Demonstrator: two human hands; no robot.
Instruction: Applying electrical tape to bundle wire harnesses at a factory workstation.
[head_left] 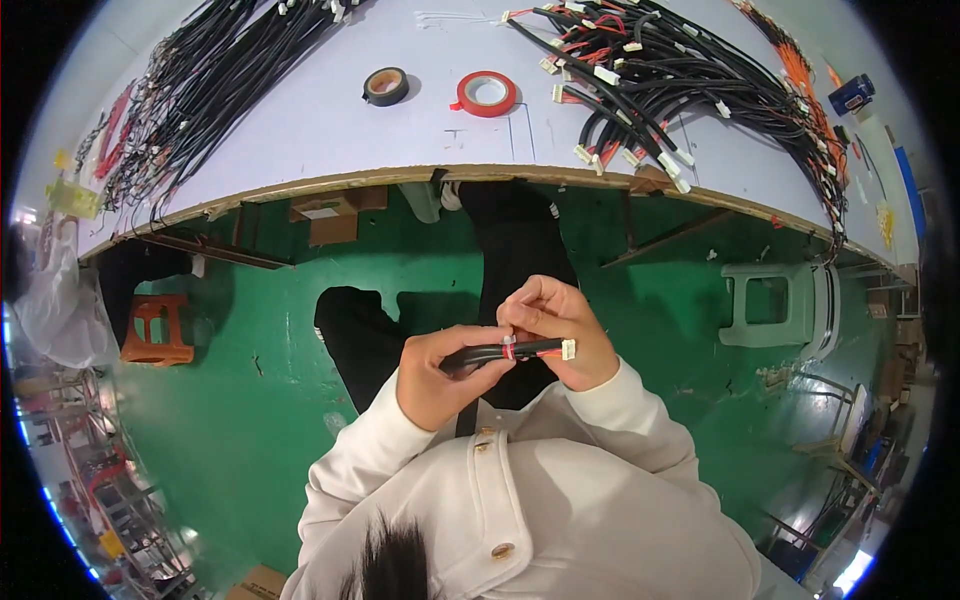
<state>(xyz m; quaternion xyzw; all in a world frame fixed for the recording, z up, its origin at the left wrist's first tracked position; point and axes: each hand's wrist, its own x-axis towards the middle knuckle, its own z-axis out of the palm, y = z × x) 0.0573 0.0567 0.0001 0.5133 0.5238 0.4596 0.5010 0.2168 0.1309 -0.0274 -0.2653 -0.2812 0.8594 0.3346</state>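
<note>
Above my lap, my left hand [437, 375] is closed round a black-sleeved wire harness [484, 356]. The harness lies roughly level between my hands, with a white connector [568, 349] at its right end. A band of red tape [509, 351] circles it near the bare red and black wires. My right hand [566, 330] is bent beside the taped part, thumb and forefinger pinched together just above it. What sits between those fingertips is too small to make out.
On the white table [430, 140] rest a black tape roll [386, 86] and a red tape roll [487, 93]. Black cables [240, 80] pile at the left; harnesses with white connectors [690, 90] heap at the right. Below stand an orange stool [157, 330] and a pale green stool [765, 306].
</note>
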